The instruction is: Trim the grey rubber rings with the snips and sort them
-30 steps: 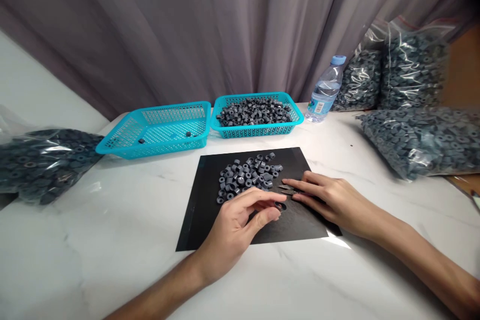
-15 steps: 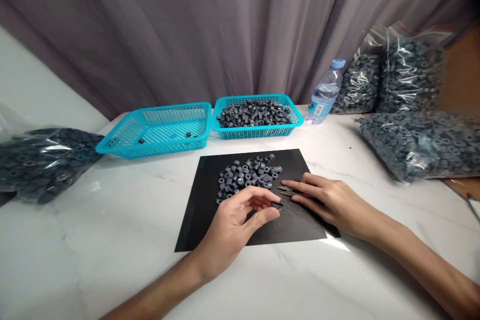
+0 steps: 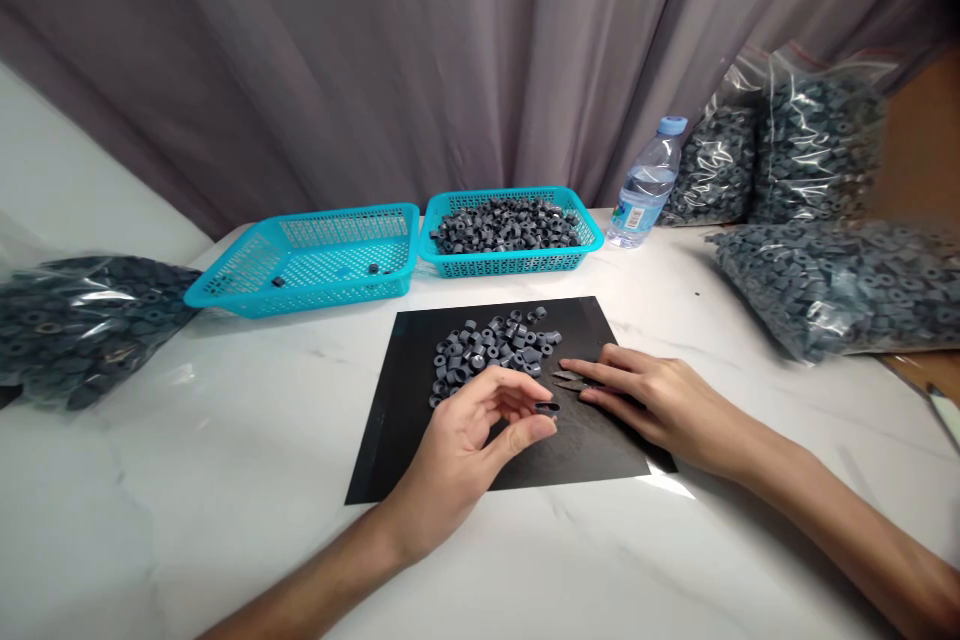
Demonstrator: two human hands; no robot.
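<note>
A small grey plastic ring [image 3: 548, 409] was held by its edge between the thumb and fingers of the left hand [image 3: 469, 440], raised above a black mat [image 3: 405, 370] on the marbled worktop [image 3: 240, 450]. The right hand [image 3: 652, 398] was rested on the mat's right part, around a pointed, two-tipped tool [image 3: 571, 382]. The tips were left showing between the fingers, but most of the tool was covered, so neither its exact kind nor the firmness of the grasp could be told.

Just beyond the left hand, a pile of similar grey rings [image 3: 495, 348] was spread on the mat. Farther back, many such pieces were gathered in the right turquoise basket [image 3: 510, 266], and only a few were seen in the left turquoise basket [image 3: 330, 296].

Several risks were judged to be present. Because the ring was pinched only at the fingertips, it could be squeezed out or twisted free if pressed unevenly. If dropped, it could be lost among the lookalikes in the pile close by. The tool's tips were pointed towards the left hand, so a fingertip could be pricked or the ring scratched if the two were brought together carelessly. Loose rings could also be scattered by a brush of the left knuckles.
</note>
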